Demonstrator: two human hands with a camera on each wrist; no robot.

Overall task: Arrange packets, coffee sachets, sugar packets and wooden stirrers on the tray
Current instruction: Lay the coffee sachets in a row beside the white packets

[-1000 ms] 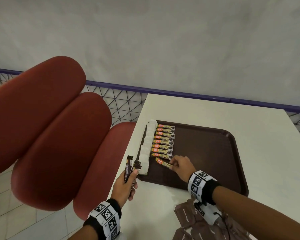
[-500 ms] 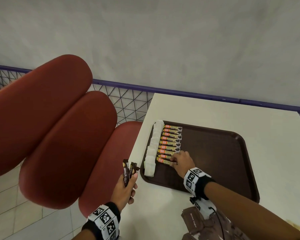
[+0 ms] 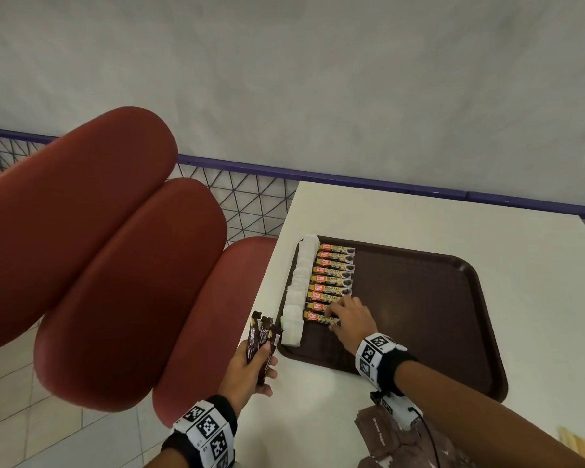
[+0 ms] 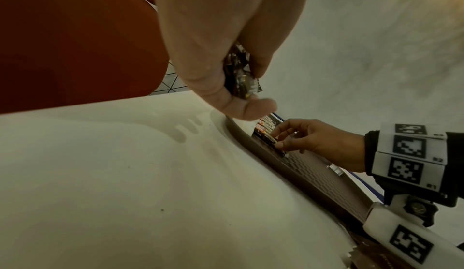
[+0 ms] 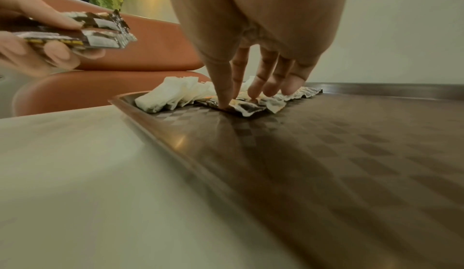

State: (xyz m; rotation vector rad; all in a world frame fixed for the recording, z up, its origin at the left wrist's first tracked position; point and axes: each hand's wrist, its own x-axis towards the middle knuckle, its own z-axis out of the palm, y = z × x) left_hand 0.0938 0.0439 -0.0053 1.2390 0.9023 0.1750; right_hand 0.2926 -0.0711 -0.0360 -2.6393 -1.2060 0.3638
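A brown tray (image 3: 429, 319) lies on the white table. Along its left side runs a column of white packets (image 3: 298, 292), and beside them a column of orange-and-gold coffee sachets (image 3: 335, 275). My right hand (image 3: 347, 315) rests on the nearest sachet (image 3: 318, 317), its straight fingers (image 5: 223, 94) pressing it flat against the tray (image 5: 326, 144). My left hand (image 3: 250, 369) hovers off the tray's near left corner and grips a small bunch of dark brown sachets (image 3: 262, 332), also seen in the wrist views (image 4: 241, 82) (image 5: 83, 33).
Loose brown sugar packets (image 3: 395, 444) lie on the table (image 3: 318, 410) near my right forearm. Wooden stirrers (image 3: 581, 444) show at the lower right edge. Red cushioned seats (image 3: 115, 282) stand left of the table, with a purple railing (image 3: 352, 180) and wall behind.
My right hand has slid the nearest orange sachet up into line at the bottom of the column and now presses it flat. The left hand holds its dark sachets as before.
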